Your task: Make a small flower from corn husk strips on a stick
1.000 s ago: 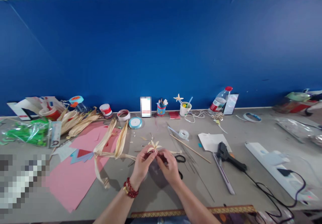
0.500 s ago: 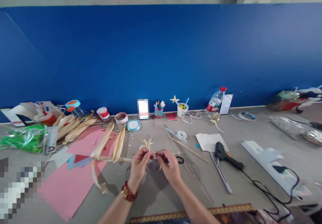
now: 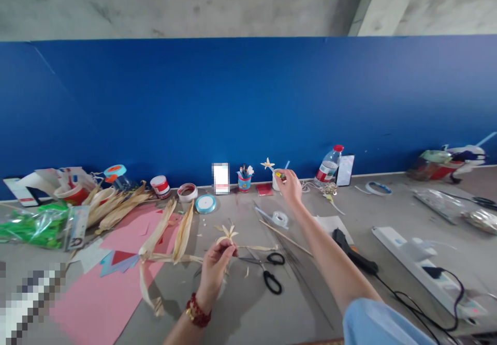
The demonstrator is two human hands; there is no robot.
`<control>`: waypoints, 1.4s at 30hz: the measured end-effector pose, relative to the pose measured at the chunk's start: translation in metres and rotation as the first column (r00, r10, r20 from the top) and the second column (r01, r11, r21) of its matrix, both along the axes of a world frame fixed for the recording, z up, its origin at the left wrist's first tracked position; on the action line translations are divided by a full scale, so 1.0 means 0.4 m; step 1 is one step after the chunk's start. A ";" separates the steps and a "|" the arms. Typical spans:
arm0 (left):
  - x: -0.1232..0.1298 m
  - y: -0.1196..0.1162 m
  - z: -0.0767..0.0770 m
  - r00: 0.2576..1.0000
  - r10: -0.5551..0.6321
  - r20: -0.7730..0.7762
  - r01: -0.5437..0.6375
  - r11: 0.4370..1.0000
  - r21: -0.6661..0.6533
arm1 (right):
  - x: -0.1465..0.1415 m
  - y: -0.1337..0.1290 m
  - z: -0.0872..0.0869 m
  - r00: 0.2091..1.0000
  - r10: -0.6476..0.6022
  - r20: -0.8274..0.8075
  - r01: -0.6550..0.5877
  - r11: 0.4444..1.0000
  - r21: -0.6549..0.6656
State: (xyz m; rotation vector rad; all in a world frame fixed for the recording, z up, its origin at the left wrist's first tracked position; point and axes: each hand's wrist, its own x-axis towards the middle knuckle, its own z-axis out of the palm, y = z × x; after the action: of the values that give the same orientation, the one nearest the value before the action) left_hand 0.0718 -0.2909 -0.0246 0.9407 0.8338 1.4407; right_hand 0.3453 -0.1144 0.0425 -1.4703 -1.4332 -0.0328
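My left hand (image 3: 217, 262), with a red beaded bracelet at the wrist, pinches a small pale corn husk flower (image 3: 228, 233) by its base; the pointed petals face up. My right hand (image 3: 289, 185) reaches to the back of the table, its fingers curled together at the mouth of a white paper cup (image 3: 275, 179). What those fingers hold is hidden. Another husk flower (image 3: 267, 164) on a pale blue stem stands in that cup. Black-handled scissors (image 3: 267, 270) lie spread on the table just right of my left hand, beside a narrow husk strip (image 3: 256, 248).
Dried corn husks (image 3: 155, 231) and pink paper (image 3: 97, 303) lie at left. Wires, a wooden stick (image 3: 287, 237) and a tape roll (image 3: 279, 219) lie under and beside my right forearm. A glue gun (image 3: 353, 254) and a power strip (image 3: 427, 267) with cords are at right.
My right hand has left the husk flower and moved forward and right to the paper cup. The scissors now show fully. My left hand keeps its pinch; the view has tipped upward.
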 end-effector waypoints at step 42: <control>0.073 -0.004 0.190 0.981 0.138 0.140 -0.147 0.987 0.059 | -0.334 -0.481 0.015 0.454 0.497 -0.740 -0.658 0.747 0.098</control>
State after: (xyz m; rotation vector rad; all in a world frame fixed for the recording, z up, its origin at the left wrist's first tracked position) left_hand 0.1008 -0.2923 0.0514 0.8380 0.7670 1.6473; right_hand 0.2115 -0.3069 0.0483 -0.8587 -1.1766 1.0781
